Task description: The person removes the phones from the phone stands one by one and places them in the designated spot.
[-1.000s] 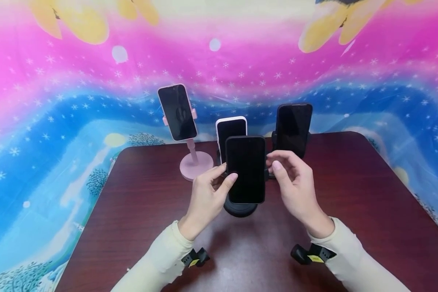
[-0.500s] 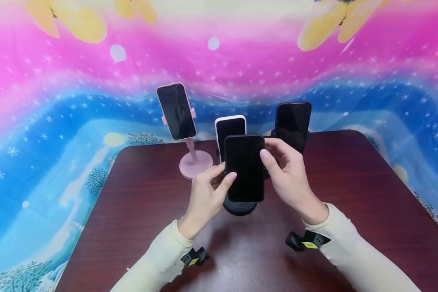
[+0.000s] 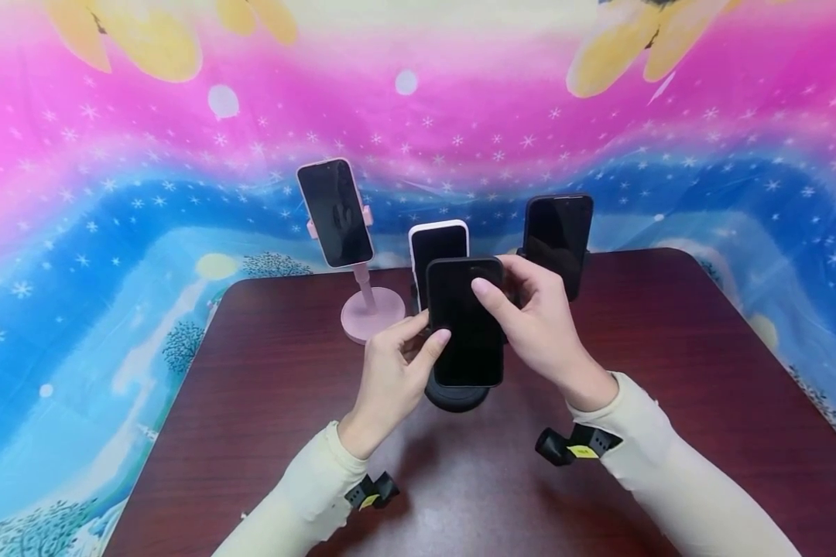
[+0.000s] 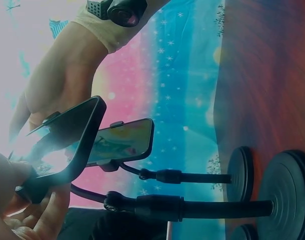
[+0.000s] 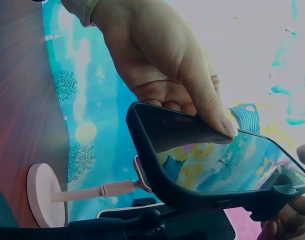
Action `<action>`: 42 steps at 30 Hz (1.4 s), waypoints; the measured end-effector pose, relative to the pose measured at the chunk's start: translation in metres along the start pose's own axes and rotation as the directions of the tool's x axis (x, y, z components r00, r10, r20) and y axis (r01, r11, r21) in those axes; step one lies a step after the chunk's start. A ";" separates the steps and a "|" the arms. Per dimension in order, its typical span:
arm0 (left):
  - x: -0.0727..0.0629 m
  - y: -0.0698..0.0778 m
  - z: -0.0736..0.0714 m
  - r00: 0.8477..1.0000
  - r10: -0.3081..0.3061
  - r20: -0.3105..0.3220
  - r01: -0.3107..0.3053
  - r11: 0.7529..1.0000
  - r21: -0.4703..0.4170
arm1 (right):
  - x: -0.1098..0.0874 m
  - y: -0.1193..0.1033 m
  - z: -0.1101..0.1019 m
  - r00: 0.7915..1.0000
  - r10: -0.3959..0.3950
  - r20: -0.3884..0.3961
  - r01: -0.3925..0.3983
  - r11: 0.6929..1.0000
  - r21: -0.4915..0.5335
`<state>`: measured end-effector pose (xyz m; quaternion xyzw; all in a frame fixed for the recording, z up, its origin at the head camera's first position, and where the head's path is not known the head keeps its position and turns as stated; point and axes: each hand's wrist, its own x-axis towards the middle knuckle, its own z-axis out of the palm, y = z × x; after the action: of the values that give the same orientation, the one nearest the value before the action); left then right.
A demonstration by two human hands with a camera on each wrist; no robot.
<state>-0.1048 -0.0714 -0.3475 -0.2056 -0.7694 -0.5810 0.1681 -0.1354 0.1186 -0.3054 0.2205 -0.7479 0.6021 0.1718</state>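
Front phone (image 3: pixel 463 340), blk case. Head view: it is sitting nr mid-table, upright, screen to wearer, above the round base (image 3: pixel 457 398) of its black stand. L hand (image 3: pixel 388 383) is pinching its L edge, thumb screen-side; R hand (image 3: pixel 546 333) is pinching it higher on the R, thumb over the screen. Risk (est.): uneven pressure could be twisting it in the holder or rocking the base. R hand is overlapping the R rear phone (image 3: pixel 559 232) in view; contact can't be told, but a wide swing might be knocking it. White-rimmed phone (image 3: pixel 440 240) is standing close behind, so a hard shove back might be hitting it. Text: yellow tag (image 3: pixel 583 452) on R wrist strap is carrying dark marks, too small to read. No brand is showing.

L wrist view: holder clip (image 4: pixel 35 192) is sitting just beside the L thumb; a stray push there is prob. risking a looser hold. Neck joint (image 4: pixel 115 201) is bearing the load; leaning on the phone might be making it sag. No legible text.

R wrist view: L thumb is pressing at the screen edge, fingers going behind; R fingers are showing only in part at frame edge. Smooth glass could be letting the thumb slip, esp. under sideways force. Screen is mirroring the coloured backdrop (image 5: pixel 92 125); no lettering is readable.
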 end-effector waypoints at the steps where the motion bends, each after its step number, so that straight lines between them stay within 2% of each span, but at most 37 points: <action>1: 0.000 0.000 0.000 1.000 0.000 0.001 0.000 1.000 -0.001 | 0.001 0.000 0.000 1.000 0.000 0.003 0.000 1.000 0.003; 7: 0.000 0.001 0.000 1.000 -0.005 0.004 0.005 1.000 -0.001 | 0.003 -0.001 0.000 1.000 0.004 0.018 -0.005 1.000 0.015; 17: 0.000 0.001 0.001 1.000 -0.005 -0.002 0.005 1.000 -0.001 | 0.004 0.002 0.003 0.993 0.065 0.103 -0.071 0.996 0.062; 29: -0.001 -0.001 0.000 1.000 -0.009 -0.002 0.009 1.000 -0.007 | 0.003 0.007 0.004 0.991 0.049 0.124 -0.060 0.994 0.086; 42: -0.001 -0.001 -0.004 0.997 -0.061 0.055 0.064 0.996 -0.057 | 0.002 0.009 0.004 0.991 0.036 0.127 -0.044 0.997 0.065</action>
<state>-0.1041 -0.0758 -0.3474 -0.2017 -0.7624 -0.6025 0.1231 -0.1422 0.1156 -0.3124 0.2486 -0.7406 0.6154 0.1046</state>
